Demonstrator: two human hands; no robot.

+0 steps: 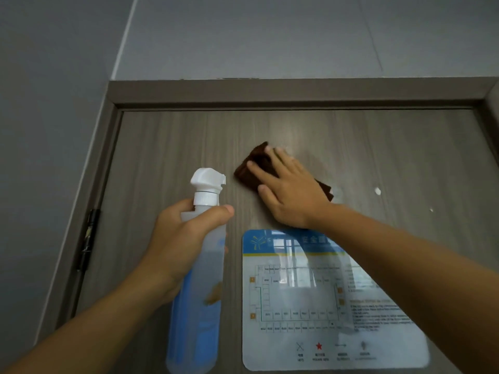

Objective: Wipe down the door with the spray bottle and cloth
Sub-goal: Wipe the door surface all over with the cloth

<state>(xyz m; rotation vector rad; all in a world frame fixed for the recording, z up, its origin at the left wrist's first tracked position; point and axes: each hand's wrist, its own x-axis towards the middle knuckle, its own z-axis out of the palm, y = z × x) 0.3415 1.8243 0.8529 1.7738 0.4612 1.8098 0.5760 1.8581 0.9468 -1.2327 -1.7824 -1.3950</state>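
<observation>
The door is grey-brown with a wood grain, set in a matching frame, and fills most of the view below a pale wall.

The right hand lies flat on the door near the centre of the view, fingers straight and spread, pointing toward 11 o'clock. It presses a dark brown cloth against the wood. The folded cloth shows past the fingertips toward 10 o'clock, and one corner of it shows behind the wrist at 4 o'clock from the hand.

The left hand grips a clear spray bottle around its neck, thumb curled across the front. The bottle stands nearly upright at 8 o'clock from the cloth, held in front of the door. Its white spray head points right, and blue liquid fills its lower part.

A glossy floor-plan sign with a blue top band is stuck to the door at 6 o'clock from the right hand, just beside the bottle. A white foam spot sits on the door at 3 o'clock from the cloth. A dark hinge sits on the frame at 9 o'clock from the left hand.
</observation>
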